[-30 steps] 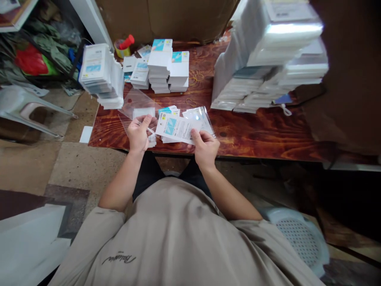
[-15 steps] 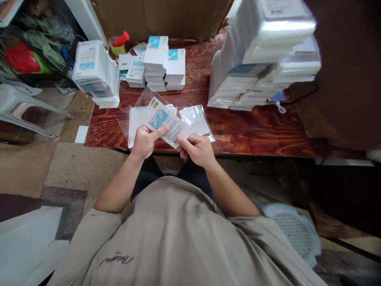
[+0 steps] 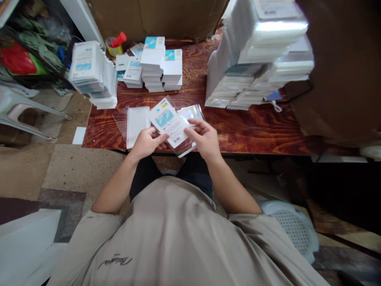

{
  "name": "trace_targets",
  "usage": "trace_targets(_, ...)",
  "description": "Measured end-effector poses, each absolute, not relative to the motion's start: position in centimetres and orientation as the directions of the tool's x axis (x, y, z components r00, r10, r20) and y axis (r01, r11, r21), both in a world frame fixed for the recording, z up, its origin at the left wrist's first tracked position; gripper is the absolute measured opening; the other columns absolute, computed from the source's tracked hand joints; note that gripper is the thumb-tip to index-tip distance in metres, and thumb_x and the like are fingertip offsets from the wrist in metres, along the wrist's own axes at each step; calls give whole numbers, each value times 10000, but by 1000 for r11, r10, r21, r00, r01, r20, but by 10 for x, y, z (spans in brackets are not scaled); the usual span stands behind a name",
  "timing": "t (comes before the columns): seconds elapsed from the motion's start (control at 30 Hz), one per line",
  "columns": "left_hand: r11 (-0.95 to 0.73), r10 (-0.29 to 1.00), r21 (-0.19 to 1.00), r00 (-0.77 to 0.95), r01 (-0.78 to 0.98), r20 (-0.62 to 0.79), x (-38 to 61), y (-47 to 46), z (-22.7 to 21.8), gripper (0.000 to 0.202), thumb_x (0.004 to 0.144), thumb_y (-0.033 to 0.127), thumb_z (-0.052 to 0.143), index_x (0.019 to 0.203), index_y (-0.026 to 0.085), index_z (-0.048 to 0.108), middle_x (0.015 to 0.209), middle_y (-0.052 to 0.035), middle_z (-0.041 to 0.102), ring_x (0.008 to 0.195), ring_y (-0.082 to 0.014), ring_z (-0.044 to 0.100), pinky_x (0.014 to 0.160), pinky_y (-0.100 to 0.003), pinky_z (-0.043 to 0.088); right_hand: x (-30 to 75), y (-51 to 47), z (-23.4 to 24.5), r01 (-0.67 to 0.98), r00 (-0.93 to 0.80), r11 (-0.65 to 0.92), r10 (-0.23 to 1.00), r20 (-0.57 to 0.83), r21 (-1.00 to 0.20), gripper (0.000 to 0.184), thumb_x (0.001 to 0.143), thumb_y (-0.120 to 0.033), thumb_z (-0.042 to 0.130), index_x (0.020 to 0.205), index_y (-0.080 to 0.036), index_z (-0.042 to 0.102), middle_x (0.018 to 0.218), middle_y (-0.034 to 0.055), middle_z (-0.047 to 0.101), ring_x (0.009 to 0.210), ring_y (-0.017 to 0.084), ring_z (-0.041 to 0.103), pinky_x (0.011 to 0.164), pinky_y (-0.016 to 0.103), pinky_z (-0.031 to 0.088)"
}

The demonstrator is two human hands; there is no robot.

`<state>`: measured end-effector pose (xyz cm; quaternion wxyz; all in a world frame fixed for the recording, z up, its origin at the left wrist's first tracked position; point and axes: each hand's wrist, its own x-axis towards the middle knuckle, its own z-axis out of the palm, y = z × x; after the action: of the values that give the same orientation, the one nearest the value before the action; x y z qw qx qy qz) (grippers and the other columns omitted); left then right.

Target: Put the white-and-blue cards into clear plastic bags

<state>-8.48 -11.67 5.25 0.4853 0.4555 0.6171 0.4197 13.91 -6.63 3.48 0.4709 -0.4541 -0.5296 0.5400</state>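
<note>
A white printed card (image 3: pixel 164 119) with blue pictures and a yellow mark is held at a slant over the table's front edge. My left hand (image 3: pixel 148 142) grips its lower left side, thumb on top. At the card's right edge is my right hand (image 3: pixel 205 139), with its thumb and fingertips closed on that edge. A clear plastic bag (image 3: pixel 187 147) shows beneath the card; how far it overlaps the card is hard to tell. Left of it lies a pile of clear bags (image 3: pixel 137 123). A shiny bagged pack (image 3: pixel 190 112) lies partly behind my right hand.
Tall stacks of bagged cards (image 3: pixel 258 51) stand at the right of the wooden table (image 3: pixel 244 133). Another stack (image 3: pixel 92 75) stands at the left edge, and white card piles (image 3: pixel 153 63) at the back. Rubber bands (image 3: pixel 190 75) and a yellow tape roll (image 3: pixel 114 47) lie near them.
The card has turned more upright, and a clear bag now shows beneath it. My right hand has moved slightly right and up, its fingers spread more. The view has shifted slightly.
</note>
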Motion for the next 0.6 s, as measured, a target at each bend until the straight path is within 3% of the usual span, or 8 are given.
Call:
trace_targets(0.07,272,914,822,-400,500,-58,-107,-108,48,449,891,544,755,1111,152,737,1008,-145,765,961,-312,742,921,-467,589,152,-54,25,149,58,74,995,84,-986,450,799,-439,752,1159,-189,652,809,15,715,689,183,658,701,353,574)
trace_targets(0.13,436,815,551,-572,711,94,-132,-100,42,504,847,475,811,1194,126,700,1226,-202,719,1245,-372,647,1121,-511,475,163,-45,11,420,202,67,965,165,-905,399,820,-377,688,1163,-177,649,840,42,726,775,223,676,820,415,567)
trace_targets(0.2,549,793,379,-608,745,46,-154,-92,37,616,779,490,864,1218,101,674,1314,-242,678,1323,-403,594,1148,-509,444,168,-41,-2,680,235,-8,949,208,-733,367,835,-344,653,1154,-163,664,931,101,745,911,290,679,916,493,536)
trace_targets(0.3,599,790,341,-604,724,-104,-174,-82,33,629,728,511,892,1172,124,672,1251,-209,714,1198,-368,668,1041,-456,513,164,-45,-11,863,199,-18,931,306,-505,356,867,-336,630,1145,-121,686,1148,212,723,1134,384,615,1000,562,480)
trace_targets(0.37,607,785,370,-604,703,-139,-180,-79,33,537,716,467,901,1097,158,681,1165,-151,746,1080,-316,704,965,-410,535,154,-51,-6,870,64,141,918,391,-472,349,922,-345,599,1159,-105,691,1208,231,702,1168,374,596,1022,536,474)
trace_targets(0.47,595,782,406,-617,694,-91,-186,-79,36,360,727,393,886,950,187,693,1047,-96,768,969,-269,713,905,-373,533,134,-60,14,722,-394,573,801,451,-387,365,984,-400,613,1224,-136,692,1257,186,713,1199,328,597,1058,476,460)
trace_targets(0.53,580,781,425,-623,695,-47,-189,-82,40,255,753,361,856,866,195,699,971,-89,771,926,-270,714,890,-379,531,120,-65,30,594,-664,758,650,369,-268,387,986,-399,655,1273,-142,683,1333,173,700,1251,336,574,1065,474,441)
trace_targets(0.6,548,788,455,-616,703,3,-191,-85,43,192,791,349,815,799,201,692,917,-99,767,922,-288,715,913,-407,529,109,-67,44,536,-801,829,559,216,-159,308,1019,-306,605,1239,-110,694,1335,189,695,1229,339,578,1010,460,446)
